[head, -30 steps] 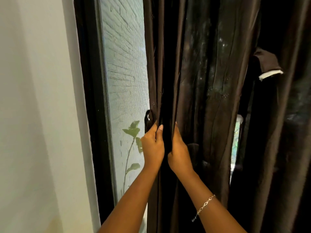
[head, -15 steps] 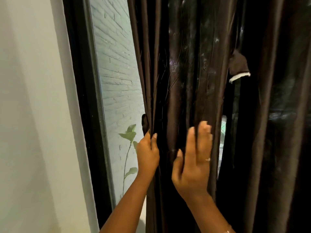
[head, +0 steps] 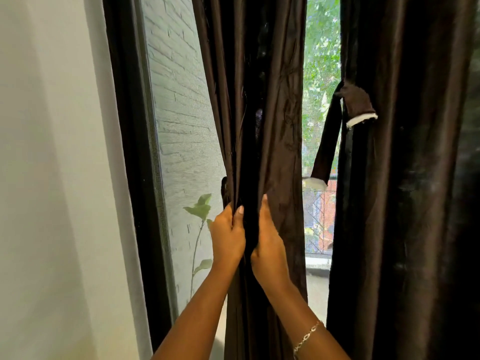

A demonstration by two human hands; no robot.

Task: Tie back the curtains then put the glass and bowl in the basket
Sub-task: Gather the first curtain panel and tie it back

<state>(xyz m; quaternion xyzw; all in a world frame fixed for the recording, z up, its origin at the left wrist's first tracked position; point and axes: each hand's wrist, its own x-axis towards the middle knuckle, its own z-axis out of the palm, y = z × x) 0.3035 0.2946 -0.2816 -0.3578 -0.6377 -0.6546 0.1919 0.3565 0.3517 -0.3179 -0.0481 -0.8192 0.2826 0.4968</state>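
Curtain (head: 272,126) bunched between both hands (head: 249,237)

To my left stands a white wall (head: 46,178), and beside it the dark window frame (head: 130,152). Through the mesh screen (head: 179,141) I see a pale brick wall (head: 176,81) and a thin leafy stem (head: 200,214). Green foliage (head: 320,61) shows farther right.

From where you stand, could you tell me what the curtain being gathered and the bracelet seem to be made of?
The curtain looks like dark brown woven fabric with a satin-like sheen: soft highlights run down its folds, and it creases finely where the left hand and right hand bunch it. The bracelet appears to be silvery metal links that glint; the exact metal is unclear.
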